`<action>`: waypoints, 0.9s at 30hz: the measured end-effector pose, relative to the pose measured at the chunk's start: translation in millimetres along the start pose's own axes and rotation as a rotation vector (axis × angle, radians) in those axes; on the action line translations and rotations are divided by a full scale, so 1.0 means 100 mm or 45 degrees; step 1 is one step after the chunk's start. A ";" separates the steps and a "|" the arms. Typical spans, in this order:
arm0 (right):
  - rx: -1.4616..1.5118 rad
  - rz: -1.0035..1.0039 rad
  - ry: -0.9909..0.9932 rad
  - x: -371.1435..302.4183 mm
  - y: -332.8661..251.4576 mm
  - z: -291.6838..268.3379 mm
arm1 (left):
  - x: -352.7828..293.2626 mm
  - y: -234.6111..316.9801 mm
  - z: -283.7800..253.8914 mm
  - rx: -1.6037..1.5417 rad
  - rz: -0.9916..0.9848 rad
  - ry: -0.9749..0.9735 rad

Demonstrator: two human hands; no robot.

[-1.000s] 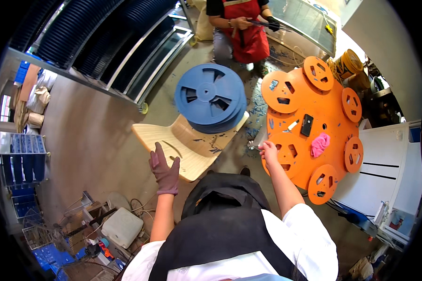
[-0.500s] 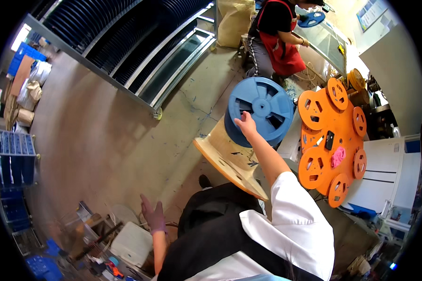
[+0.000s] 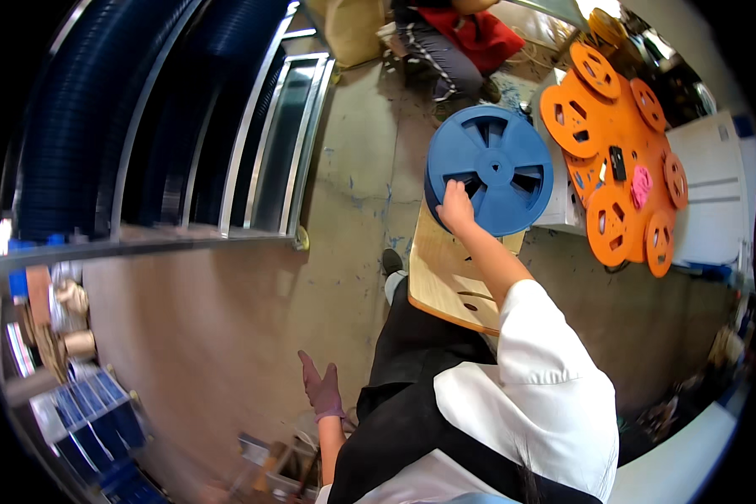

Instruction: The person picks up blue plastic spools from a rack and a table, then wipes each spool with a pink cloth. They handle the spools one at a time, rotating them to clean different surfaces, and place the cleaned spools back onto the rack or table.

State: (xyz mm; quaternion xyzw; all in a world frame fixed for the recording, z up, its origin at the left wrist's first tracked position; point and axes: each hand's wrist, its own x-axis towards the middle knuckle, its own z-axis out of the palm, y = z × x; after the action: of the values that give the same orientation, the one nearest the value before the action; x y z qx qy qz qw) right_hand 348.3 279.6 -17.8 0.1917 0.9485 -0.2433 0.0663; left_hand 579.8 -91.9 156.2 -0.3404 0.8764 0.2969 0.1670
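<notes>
A blue plastic reel point(image 3: 504, 172) lies flat on top of what looks like a stack of the same reels, on a wooden chair point(image 3: 445, 281). My bare right hand point(image 3: 456, 207) is at the reel's near left rim, with its fingers curled over into one of the cut-out windows. The fingertips are partly hidden in that opening. To the lower left, my left hand point(image 3: 322, 388), in a purple-grey glove, hangs in the air with thumb and fingers apart, touching nothing.
A metal rack point(image 3: 265, 151) packed with dark blue reels stands at left. At right, orange reels point(image 3: 567, 122) ring an orange board point(image 3: 626, 181) beside a white cabinet point(image 3: 714, 176). A seated person in a red apron point(image 3: 475, 42) is ahead, near the reel stack.
My view has turned, and the rack looms larger at left. My right hand keeps its place on the blue reel's rim. My gloved left hand stays spread. The person ahead is now partly cut off.
</notes>
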 end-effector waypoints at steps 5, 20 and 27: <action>-0.122 -0.145 0.015 -0.36 0.30 -0.05 | 0.98 0.65 -0.03 -0.067 0.128 -0.214; -0.099 0.441 -0.672 0.11 0.19 0.04 | 2.36 1.80 -0.14 0.309 0.525 -0.728; 0.004 0.667 -0.644 0.24 0.09 0.25 | 2.94 2.17 -0.11 0.393 0.674 -0.891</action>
State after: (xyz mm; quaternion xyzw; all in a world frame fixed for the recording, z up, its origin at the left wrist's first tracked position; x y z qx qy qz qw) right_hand 330.2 282.3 -49.0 0.3620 0.8204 -0.2591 0.3587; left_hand 218.9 -116.6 107.4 0.0444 0.8579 0.2925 0.4200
